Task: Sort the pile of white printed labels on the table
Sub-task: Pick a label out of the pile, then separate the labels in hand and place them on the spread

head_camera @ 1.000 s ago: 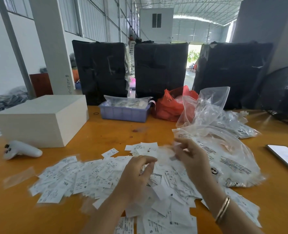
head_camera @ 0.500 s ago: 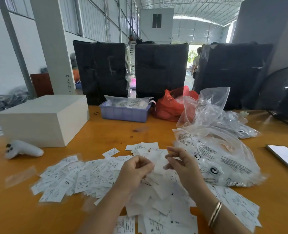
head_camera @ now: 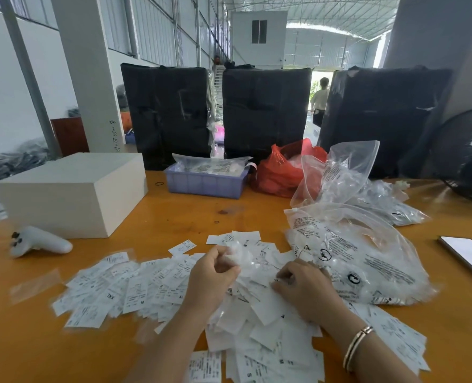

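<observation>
Mid-sort: my left hand (head_camera: pixel 211 275) pinches a small clear sleeve (head_camera: pixel 239 255) above the labels (head_camera: pixel 135 288), right hand (head_camera: pixel 304 288) fingers curled into the pile; next, I'd isolate one label.

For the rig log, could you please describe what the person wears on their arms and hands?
Both forearms are bare, with no sleeves or gloves in view. The right wrist carries a slim bangle with gold-coloured and dark bands. The left hand and right hand show no rings that I can make out.
</observation>
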Tool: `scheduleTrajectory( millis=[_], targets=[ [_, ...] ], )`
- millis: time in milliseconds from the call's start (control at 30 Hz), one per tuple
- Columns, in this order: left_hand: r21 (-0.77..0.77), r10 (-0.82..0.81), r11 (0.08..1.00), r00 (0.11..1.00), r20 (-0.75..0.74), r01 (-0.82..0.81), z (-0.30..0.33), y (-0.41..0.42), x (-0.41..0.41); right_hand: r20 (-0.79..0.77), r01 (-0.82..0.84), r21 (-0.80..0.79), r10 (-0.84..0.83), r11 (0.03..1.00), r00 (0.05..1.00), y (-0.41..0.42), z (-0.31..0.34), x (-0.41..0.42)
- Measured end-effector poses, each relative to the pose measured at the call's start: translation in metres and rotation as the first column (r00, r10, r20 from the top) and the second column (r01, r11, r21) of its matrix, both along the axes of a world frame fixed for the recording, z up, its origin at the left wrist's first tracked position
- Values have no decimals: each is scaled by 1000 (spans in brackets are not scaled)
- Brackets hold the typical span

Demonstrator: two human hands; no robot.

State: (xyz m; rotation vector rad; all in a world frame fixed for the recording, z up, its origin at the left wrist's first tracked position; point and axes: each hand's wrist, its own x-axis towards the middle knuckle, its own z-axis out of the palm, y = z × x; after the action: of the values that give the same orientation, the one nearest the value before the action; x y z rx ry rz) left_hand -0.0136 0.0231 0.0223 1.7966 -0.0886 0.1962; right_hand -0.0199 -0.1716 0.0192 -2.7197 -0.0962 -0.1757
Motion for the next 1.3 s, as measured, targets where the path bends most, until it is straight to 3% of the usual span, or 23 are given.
scheduleTrajectory(
  millis=[167,367,633,800,900,967,1067,1133,1233,1300],
  targets=[
    [154,18,988,999,46,-25,-3,1,1,13,11,103,-13,995,1000,0,-1,5],
    [175,55,982,996,64,-65,-4,3,3,111,67,489,-138,870,984,3,0,9],
    [195,123,971,989,85,-138,-6,4,6,259,28,515,-187,857,947,5,0,6],
    [143,167,974,983,77,-177,-5,5,6,175,-92,276,44,957,984,7,3,-1],
    [137,153,978,987,54,-159,-5,5,5,102,-77,6,76,997,992,10,1,-6],
    [110,135,984,990,44,-139,-3,4,4,38,-65,-49,67,997,997,12,0,-7],
    [-7,96,995,995,13,-96,-1,2,3,40,-50,110,46,993,998,14,1,-6],
    [-125,65,990,997,-36,-69,1,1,3,87,-36,296,11,955,996,14,1,-6],
    [-357,-18,934,992,-126,-29,5,1,2,129,-28,685,-83,728,988,16,6,-11],
    [-475,-73,880,985,-157,-11,7,-1,1,128,-61,820,-79,569,989,18,8,-14]
  ],
)
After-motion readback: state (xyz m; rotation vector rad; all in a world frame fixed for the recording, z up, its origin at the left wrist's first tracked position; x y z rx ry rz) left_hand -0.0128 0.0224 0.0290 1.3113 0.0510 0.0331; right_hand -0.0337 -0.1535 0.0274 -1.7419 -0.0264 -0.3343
